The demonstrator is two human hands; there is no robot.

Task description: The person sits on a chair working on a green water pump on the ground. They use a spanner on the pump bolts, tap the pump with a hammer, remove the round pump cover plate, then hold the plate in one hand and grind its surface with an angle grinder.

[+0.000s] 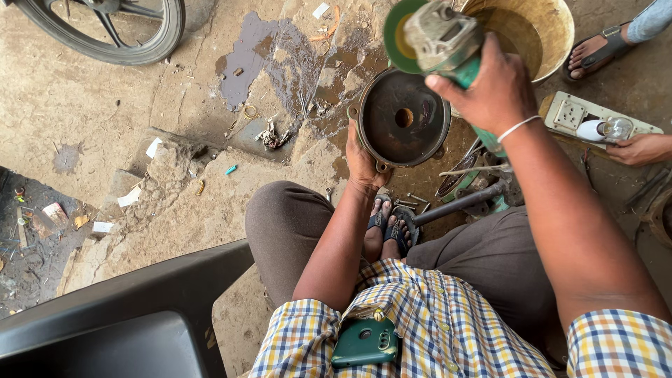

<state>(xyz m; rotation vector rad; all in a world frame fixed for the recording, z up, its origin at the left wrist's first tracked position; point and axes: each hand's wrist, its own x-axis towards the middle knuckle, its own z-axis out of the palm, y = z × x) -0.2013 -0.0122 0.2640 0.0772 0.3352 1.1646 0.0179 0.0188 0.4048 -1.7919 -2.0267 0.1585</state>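
The person sits low, with knees apart, and looks down at both hands. The left hand (pixel 362 162) holds a round dark metal cover (pixel 402 117) by its lower left rim; the fingers are closed around the edge, and the thumb side lies against the rim. The cover stands tilted with its hollow face toward the camera, above the ground and in front of the person's feet in sandals (pixel 388 224). It has a small hole in the middle and little ears on the rim.

The right hand (pixel 486 91) is wrapped tightly around the green body of an angle grinder (pixel 441 38) — the fingers close fully on it. The grinder's grey head and its green disc are just above the upper right edge of the cover; I cannot tell if the disc touches it. A thin white bangle (pixel 518 127) sits on the right wrist.

Behind the grinder stands a yellowish bucket (pixel 553 28) with dark liquid inside. On the right, another person's hand (pixel 640 148) rests beside a white socket board (pixel 595 119) with a plug in it, and a foot in a sandal (pixel 595 52) is near the bucket. Between the knees lies a motor part with a metal shaft (pixel 462 203).

At the upper left a motorbike wheel (pixel 105 28) is seen (only 1 part of it), and a dark wet stain (pixel 252 59) spreads on the concrete ground. A green device (pixel 365 341) hangs on the checked shirt (pixel 448 329).
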